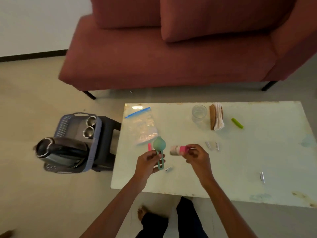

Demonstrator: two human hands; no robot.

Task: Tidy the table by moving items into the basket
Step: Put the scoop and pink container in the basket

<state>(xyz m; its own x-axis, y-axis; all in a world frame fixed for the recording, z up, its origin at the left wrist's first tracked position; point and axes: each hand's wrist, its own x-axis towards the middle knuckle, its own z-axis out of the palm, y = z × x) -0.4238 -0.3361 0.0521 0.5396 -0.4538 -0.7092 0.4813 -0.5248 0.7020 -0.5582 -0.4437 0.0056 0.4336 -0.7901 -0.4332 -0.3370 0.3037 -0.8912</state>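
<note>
White table [240, 160] stands before red sofa [154, 62] on beige floor [34, 100].

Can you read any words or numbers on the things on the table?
None can be read.
The small white tag on the table: dark marks, too blurred to read.
The pink-banded bottle in the right hand: label too blurred to read.
The green scoop in the left hand: no writing shows.
</note>
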